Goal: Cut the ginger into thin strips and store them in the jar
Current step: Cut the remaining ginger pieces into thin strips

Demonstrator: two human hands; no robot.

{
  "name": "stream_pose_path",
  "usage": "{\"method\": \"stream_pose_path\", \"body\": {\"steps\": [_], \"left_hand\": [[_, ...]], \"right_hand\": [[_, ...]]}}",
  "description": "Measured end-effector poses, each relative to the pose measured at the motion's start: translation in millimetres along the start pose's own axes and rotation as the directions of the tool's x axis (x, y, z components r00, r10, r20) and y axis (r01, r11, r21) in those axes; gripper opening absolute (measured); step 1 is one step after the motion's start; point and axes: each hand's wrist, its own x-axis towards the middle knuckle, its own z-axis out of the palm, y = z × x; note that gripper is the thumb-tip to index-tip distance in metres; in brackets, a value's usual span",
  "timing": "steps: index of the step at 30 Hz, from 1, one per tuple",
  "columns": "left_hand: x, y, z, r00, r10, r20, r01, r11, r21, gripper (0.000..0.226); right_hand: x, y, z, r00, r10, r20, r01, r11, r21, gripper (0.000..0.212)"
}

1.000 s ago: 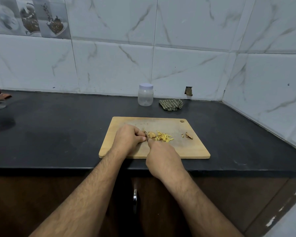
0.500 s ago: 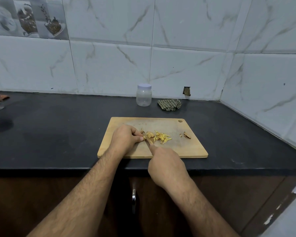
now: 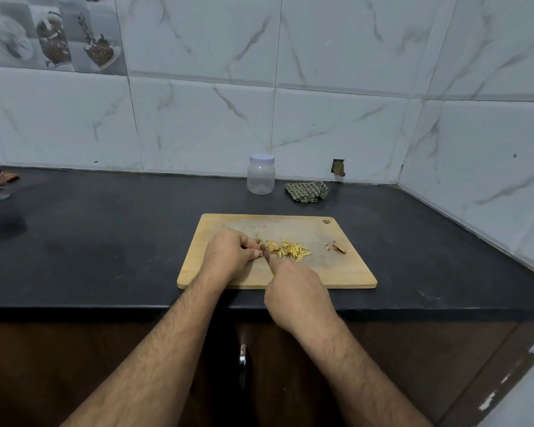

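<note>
The left hand [image 3: 228, 257] pinches the ginger [image 3: 260, 248] to keep it steady, while the right hand [image 3: 296, 291] grips the knife [image 3: 266, 255] beside the fingertips.

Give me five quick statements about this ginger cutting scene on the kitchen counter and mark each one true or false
1. The jar has its lid on. True.
2. The ginger strips are already inside the jar. False: they lie in a small pile on the cutting board, and the jar looks empty.
3. The right hand holds the knife. True.
4. The checked cloth covers part of the cutting board. False: it lies bunched on the counter near the wall, to the right of the jar, apart from the board.
5. The left hand rests flat on the bare counter. False: it is on the board, fingers curled, pinching the ginger piece beside the blade.
</note>
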Motion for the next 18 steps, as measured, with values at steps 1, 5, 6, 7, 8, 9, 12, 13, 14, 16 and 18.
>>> {"method": "stream_pose_path", "body": {"steps": [1, 5, 6, 7, 8, 9, 12, 13, 14, 16, 18], "left_hand": [[0, 0, 0, 1.000, 0.002, -0.006, -0.002, 1.000, 0.004, 0.005], [-2, 1, 1, 1.000, 0.001, -0.023, -0.001, 1.000, 0.000, 0.003], [-2, 2, 0, 1.000, -0.002, -0.024, 0.002, 1.000, -0.001, 0.003], [-2, 2, 0, 1.000, -0.005, -0.022, 0.005, 1.000, -0.003, 0.003], [-2, 2, 0, 1.000, -0.007, -0.021, 0.007, 1.000, -0.003, 0.003], [-2, 2, 0, 1.000, -0.009, -0.019, 0.009, 1.000, -0.003, 0.003], [-2, 2, 0, 1.000, -0.013, -0.017, 0.013, 1.000, -0.007, 0.002], [-2, 1, 0, 1.000, -0.013, -0.016, 0.013, 1.000, -0.007, 0.002], [-2, 2, -1, 1.000, -0.013, -0.016, 0.013, 1.000, -0.007, 0.002], [-1, 2, -1, 1.000, -0.016, -0.014, 0.016, 1.000, -0.009, 0.003], [-1, 2, 0, 1.000, -0.017, -0.012, 0.016, 1.000, -0.014, 0.003]], "right_hand": [[0, 0, 0, 1.000, -0.004, 0.000, 0.004, 1.000, -0.002, 0.051], [1, -2, 1, 1.000, -0.011, 0.004, 0.011, 1.000, -0.027, 0.054], [2, -2, 2, 1.000, -0.013, 0.005, 0.013, 0.999, -0.031, 0.055], [2, -1, 2, 1.000, -0.016, 0.006, 0.017, 0.999, -0.033, 0.055], [2, -1, 2, 1.000, -0.021, 0.007, 0.021, 0.999, -0.032, 0.054], [2, -1, 2, 1.000, -0.023, 0.009, 0.023, 0.999, -0.030, 0.054], [5, -1, 2, 1.000, -0.018, 0.014, 0.019, 1.000, -0.025, 0.055], [7, -1, 2, 1.000, -0.016, 0.017, 0.016, 1.000, -0.023, 0.056], [8, -1, 2, 1.000, -0.013, 0.023, 0.013, 1.000, -0.019, 0.057], [11, -2, 3, 0.999, -0.003, 0.039, 0.004, 1.000, -0.008, 0.057], [14, -4, 3, 0.999, 0.008, 0.043, -0.008, 1.000, 0.000, 0.055]]}}
